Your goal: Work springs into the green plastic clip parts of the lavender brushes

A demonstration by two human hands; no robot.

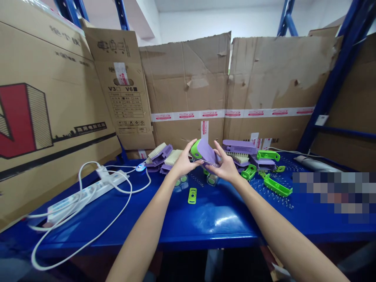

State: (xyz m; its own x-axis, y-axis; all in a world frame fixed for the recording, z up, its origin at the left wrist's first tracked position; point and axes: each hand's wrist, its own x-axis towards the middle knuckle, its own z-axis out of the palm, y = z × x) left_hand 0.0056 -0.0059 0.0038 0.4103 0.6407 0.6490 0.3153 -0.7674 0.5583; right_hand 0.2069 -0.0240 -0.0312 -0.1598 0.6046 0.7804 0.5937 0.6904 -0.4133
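Observation:
Both hands hold a purple brush body (207,151) with a bright green end, raised above the middle of the table. My left hand (184,161) grips it at the green end, thumb underneath. My right hand (225,166) closes on its right end between thumb and fingers. No bristles show on the held body. On the table below lies a flat light-green slotted plate (192,196). Small clear containers with green dots, one on the left (184,181) and one on the right (212,179), stand partly behind the hands.
Purple brushes with cream bristles lie left (173,156) and right (239,147). Green plastic parts (277,185) and scattered small screws (264,192) are on the right. A white power strip (88,196) with looped cables occupies the left. Cardboard sheets (185,86) wall the blue table's back.

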